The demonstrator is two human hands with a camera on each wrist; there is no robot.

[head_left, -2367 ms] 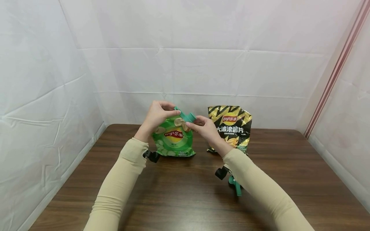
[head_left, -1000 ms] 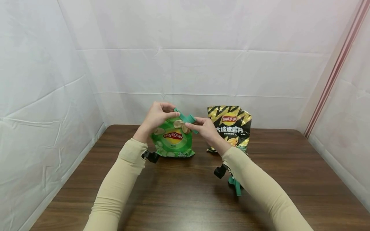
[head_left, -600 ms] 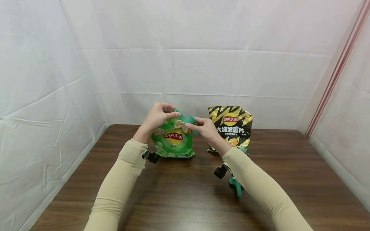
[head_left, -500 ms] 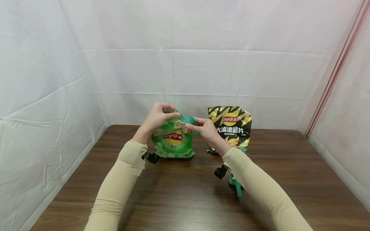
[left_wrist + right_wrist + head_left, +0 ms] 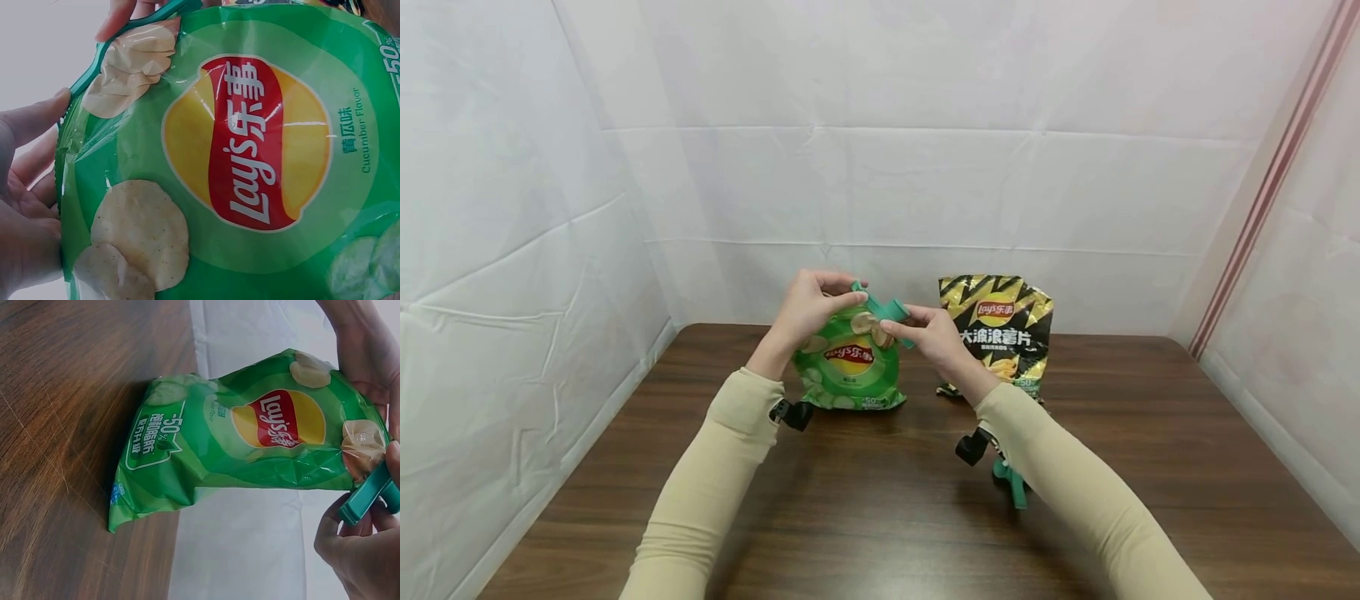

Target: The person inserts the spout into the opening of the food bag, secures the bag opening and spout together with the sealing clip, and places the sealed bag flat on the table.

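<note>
A green Lay's bag [image 5: 850,367] stands upright on the table, and a green clip [image 5: 887,310] lies slantwise across its top right corner. My left hand [image 5: 808,308] pinches the clip's upper left end between thumb and fingers, at the bag's top edge. At the clip's wider right end, my right hand [image 5: 936,333] grips with thumb and fingertips. In the left wrist view the clip [image 5: 94,62] runs along the edge of the bag [image 5: 250,144]. The right wrist view shows the clip [image 5: 365,494] at a corner of the bag [image 5: 275,425].
A black and yellow Lay's bag [image 5: 996,333] stands to the right, behind my right wrist. Another green clip [image 5: 1017,487] lies on the brown table [image 5: 865,517], partly covered by my right sleeve. White cloth [image 5: 925,183] hangs behind and at both sides.
My left wrist has shifted slightly and its fingers have moved a little to the right along the top of the bag. Since the earliest frame, the clip's right part has turned slightly.
</note>
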